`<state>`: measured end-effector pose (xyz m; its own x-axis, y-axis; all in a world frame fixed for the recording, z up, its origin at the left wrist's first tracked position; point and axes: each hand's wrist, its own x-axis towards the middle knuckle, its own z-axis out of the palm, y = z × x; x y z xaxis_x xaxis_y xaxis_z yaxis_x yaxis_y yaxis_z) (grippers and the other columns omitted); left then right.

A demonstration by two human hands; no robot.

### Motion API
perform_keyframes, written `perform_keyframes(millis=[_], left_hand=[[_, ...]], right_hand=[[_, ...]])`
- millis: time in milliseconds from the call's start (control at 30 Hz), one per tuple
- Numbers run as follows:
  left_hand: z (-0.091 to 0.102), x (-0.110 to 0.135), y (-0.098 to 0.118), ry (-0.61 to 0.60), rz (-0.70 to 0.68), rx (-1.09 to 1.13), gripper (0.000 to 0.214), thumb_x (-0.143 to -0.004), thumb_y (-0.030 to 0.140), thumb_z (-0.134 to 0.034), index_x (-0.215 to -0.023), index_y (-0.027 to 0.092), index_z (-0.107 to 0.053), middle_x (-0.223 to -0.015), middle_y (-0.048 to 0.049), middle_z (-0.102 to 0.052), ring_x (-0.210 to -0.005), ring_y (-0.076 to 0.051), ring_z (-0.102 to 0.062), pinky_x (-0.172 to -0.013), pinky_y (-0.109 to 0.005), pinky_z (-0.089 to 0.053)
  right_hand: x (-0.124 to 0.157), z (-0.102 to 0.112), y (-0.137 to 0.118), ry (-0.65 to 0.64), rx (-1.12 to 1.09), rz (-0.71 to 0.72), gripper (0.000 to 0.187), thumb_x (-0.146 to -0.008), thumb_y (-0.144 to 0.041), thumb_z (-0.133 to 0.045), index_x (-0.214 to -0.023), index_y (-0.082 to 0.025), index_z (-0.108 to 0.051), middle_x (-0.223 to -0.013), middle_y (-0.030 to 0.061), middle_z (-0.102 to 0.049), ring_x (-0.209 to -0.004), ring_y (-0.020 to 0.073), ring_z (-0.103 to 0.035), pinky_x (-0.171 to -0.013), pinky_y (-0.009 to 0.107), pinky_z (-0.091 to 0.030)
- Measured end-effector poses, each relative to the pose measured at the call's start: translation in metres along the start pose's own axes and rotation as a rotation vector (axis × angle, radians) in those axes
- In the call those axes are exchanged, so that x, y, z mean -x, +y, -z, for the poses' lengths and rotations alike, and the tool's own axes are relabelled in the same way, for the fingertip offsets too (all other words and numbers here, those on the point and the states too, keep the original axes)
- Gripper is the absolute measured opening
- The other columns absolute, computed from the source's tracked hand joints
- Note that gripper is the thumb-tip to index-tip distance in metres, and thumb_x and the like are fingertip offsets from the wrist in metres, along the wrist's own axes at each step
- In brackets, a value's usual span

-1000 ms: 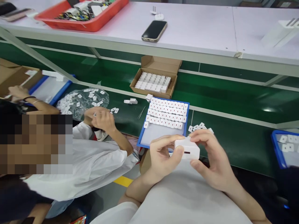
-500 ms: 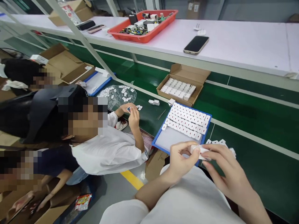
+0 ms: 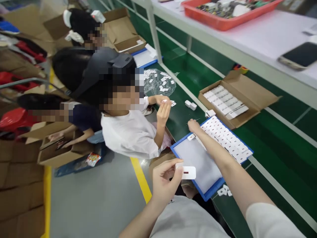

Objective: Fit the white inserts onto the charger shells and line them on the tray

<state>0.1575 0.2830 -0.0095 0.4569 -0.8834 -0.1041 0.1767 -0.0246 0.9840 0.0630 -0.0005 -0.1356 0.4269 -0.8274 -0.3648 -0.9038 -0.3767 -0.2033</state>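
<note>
Between the thumb and fingers of my left hand (image 3: pixel 165 178) is a small white charger housing (image 3: pixel 189 173), its face with a dark slot turned up. My right hand (image 3: pixel 193 126) stretches across the blue-rimmed tray (image 3: pixel 209 193) to the green bench. Its fingers are closed on thin metal tweezers (image 3: pixel 197 119), whose ends poke out on both sides. Rows of similar white housings (image 3: pixel 225 138) fill the tray's far part, and one single housing (image 3: pixel 191 137) sits by its left edge. My right forearm hides part of the tray.
An open carton (image 3: pixel 223 102) of white pieces stands behind the tray. Loose white parts (image 3: pixel 224 190) lie to its right. Left of me a co-worker in a white shirt (image 3: pixel 133 138) handles a small piece near a plastic bag (image 3: pixel 160 82) of parts. Above runs a shelf with a red bin (image 3: pixel 230 21) and a phone (image 3: pixel 299 54).
My right hand has left the housing and reached forward to the tweezers on the bench. My left hand keeps the housing, now slot face up. The view has swung left.
</note>
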Motion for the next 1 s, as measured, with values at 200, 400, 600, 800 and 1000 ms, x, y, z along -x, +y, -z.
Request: perform_keyframes(millis=[200,400,600,800,1000], left_hand=[[0.017,-0.001,0.012,0.044,-0.196,-0.090,0.021,-0.082,0.029,-0.070,-0.091,0.013,-0.079,-0.082,-0.0119,-0.076,-0.067,-0.018,-0.070,-0.055,-0.020,-0.056],[0.013,0.002,0.018,0.047,-0.293,-0.105,0.019,-0.081,0.025,-0.069,-0.092,0.013,-0.078,-0.084,-0.0126,-0.077,-0.067,-0.018,-0.070,-0.054,-0.021,-0.055],[-0.006,-0.007,0.033,-0.077,-0.474,-0.086,0.021,-0.079,0.023,-0.070,-0.098,0.016,-0.076,-0.087,-0.0108,-0.077,-0.073,-0.018,-0.071,-0.057,-0.021,-0.055],[-0.034,-0.011,0.043,-0.293,-0.587,-0.078,0.025,-0.080,0.024,-0.070,-0.103,0.016,-0.073,-0.087,-0.0106,-0.076,-0.072,-0.017,-0.069,-0.060,-0.024,-0.055],[-0.049,0.000,0.051,-0.431,-0.639,-0.048,0.027,-0.079,0.021,-0.070,-0.105,0.016,-0.072,-0.088,-0.0099,-0.074,-0.073,-0.017,-0.068,-0.062,-0.024,-0.054]], right_hand=[[-0.031,-0.006,-0.002,-0.040,0.200,0.025,0.036,-0.095,-0.037,-0.065,-0.117,-0.009,-0.062,-0.122,0.0146,-0.061,-0.114,0.0259,-0.060,-0.100,0.046,-0.049],[-0.005,0.036,-0.004,0.195,0.161,0.126,0.027,-0.103,-0.019,-0.042,-0.119,-0.004,-0.058,-0.113,0.0183,-0.064,-0.108,0.0251,-0.062,-0.096,0.041,-0.048],[0.174,0.122,0.007,0.735,-0.152,0.605,0.020,-0.097,-0.017,-0.048,-0.108,-0.024,-0.063,-0.104,0.0082,-0.066,-0.098,0.0232,-0.064,-0.085,0.038,-0.051],[0.350,0.134,-0.012,0.781,0.034,0.570,0.032,-0.097,-0.018,-0.047,-0.117,-0.028,-0.069,-0.103,0.0072,-0.072,-0.098,0.0283,-0.066,-0.076,0.049,-0.048],[0.390,0.129,-0.008,0.789,0.271,0.598,0.026,-0.100,-0.023,-0.046,-0.102,-0.018,-0.072,-0.104,0.0083,-0.073,-0.091,0.0266,-0.065,-0.079,0.044,-0.046]])
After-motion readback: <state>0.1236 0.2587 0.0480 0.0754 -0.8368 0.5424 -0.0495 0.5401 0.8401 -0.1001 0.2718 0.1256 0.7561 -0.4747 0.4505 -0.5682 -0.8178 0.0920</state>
